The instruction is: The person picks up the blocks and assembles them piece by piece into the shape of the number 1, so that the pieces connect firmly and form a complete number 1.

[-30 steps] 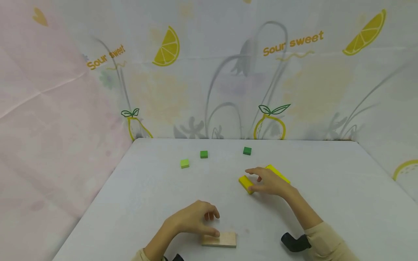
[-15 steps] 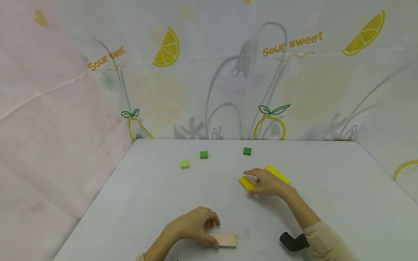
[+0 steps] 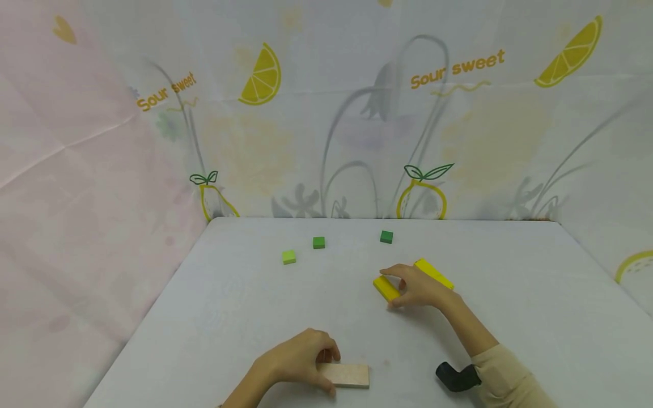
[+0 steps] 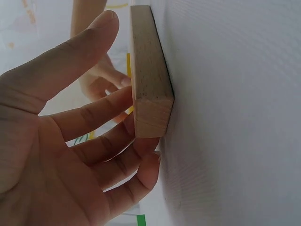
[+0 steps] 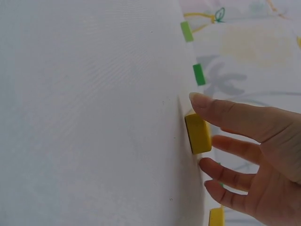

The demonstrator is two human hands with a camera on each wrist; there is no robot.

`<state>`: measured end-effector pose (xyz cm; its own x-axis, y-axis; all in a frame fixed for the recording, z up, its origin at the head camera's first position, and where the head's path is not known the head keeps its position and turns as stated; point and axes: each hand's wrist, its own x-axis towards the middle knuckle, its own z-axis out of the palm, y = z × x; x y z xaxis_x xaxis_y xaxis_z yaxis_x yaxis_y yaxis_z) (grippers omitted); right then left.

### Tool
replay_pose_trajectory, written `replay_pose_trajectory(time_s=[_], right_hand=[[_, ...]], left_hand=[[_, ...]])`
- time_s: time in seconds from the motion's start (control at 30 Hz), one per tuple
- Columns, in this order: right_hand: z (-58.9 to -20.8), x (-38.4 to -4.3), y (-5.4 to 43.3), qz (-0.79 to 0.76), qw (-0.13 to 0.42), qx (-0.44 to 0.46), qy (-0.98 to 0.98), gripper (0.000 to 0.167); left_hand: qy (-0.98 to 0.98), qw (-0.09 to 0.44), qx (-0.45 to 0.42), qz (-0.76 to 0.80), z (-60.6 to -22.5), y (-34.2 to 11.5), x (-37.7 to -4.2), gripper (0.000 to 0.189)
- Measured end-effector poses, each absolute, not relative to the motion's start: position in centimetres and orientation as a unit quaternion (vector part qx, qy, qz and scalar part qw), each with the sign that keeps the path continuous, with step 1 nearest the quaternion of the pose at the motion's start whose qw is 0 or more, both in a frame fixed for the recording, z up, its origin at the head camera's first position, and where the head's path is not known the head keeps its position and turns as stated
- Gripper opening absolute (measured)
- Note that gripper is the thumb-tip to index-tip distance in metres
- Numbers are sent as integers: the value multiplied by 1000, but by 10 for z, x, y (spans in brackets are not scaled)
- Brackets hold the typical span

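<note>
A plain wooden block (image 3: 349,375) lies flat on the table near the front. My left hand (image 3: 298,354) is at its left end, fingers bent along the far side and thumb by the near edge. In the left wrist view the thumb stands apart from the wooden block (image 4: 151,70), while the fingertips reach behind it. Farther off, my right hand (image 3: 420,286) spans a small yellow block (image 3: 386,288), index finger at its far end and thumb at its near end. The right wrist view shows the thumb overlapping a corner of this yellow block (image 5: 198,134), the other fingers loosely spread.
A second, longer yellow block (image 3: 433,274) lies just behind my right hand. Along the back are a light green block (image 3: 288,257), a mid-green block (image 3: 318,242) and a dark green block (image 3: 386,237). A printed cloth (image 3: 326,113) hangs behind the white table (image 3: 229,306).
My left hand has lowered toward the near side, its thumb moving from over the wooden block to its near edge. The right thumb has slid slightly nearer, off the yellow block's top. The blocks stay put.
</note>
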<state>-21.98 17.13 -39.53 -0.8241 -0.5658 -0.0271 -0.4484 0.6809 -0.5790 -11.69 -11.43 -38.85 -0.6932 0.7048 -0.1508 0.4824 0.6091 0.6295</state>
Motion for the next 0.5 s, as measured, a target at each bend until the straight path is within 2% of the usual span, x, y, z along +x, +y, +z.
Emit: replay_pose_trajectory(time_s=[0.17, 0.5], right_hand=[[-398, -222, 172, -295, 109, -291, 904, 71], [-402, -228, 175, -297, 112, -308, 897, 68]], left_hand=[[871, 201, 336, 297, -391, -115, -114, 40], [884, 169, 335, 278, -394, -119, -110, 41]])
